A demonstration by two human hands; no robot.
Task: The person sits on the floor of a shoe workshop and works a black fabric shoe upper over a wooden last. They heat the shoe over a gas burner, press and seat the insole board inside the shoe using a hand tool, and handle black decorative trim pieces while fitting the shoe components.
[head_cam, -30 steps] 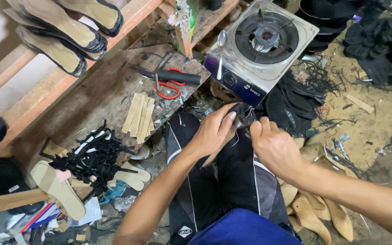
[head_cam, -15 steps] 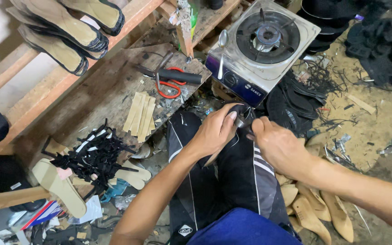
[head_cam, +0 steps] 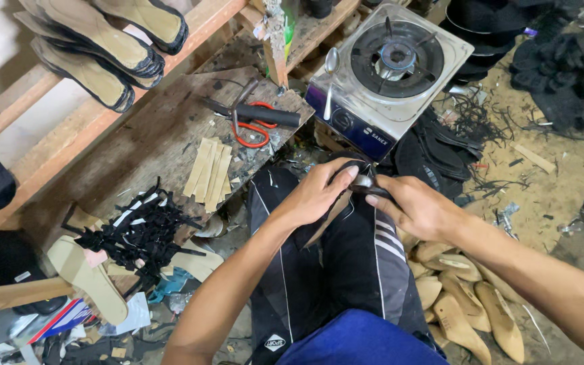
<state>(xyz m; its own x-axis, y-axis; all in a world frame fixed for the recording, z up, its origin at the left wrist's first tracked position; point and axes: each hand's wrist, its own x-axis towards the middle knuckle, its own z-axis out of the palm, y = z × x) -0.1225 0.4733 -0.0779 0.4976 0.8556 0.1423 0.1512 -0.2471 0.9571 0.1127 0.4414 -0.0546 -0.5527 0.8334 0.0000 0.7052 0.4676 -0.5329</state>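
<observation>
Clearly a thin, light piece: black shoe strap (head_cam: pixel 354 177) pinched over the knees, just in front of the single-burner gas stove (head_cam: pixel 390 71). Left hand (head_cam: pixel 315 196) curled shut over its near end, thumb and forefinger pressing on top; right hand (head_cam: pixel 417 206) closed on the far end, fingertips meeting the left's. Probably soft and floppy, bending under the fingers, not fragile, likely a little slick on its dark face. Best taken at both ends with a firm pinch, kept taut between the hands. Nearby on the wooden desk (head_cam: pixel 150 145): red-handled scissors (head_cam: pixel 255 125), tan strips (head_cam: pixel 209 165), a heap of black straps (head_cam: pixel 140 230); pale soles (head_cam: pixel 464 304) on the floor beside the right leg
</observation>
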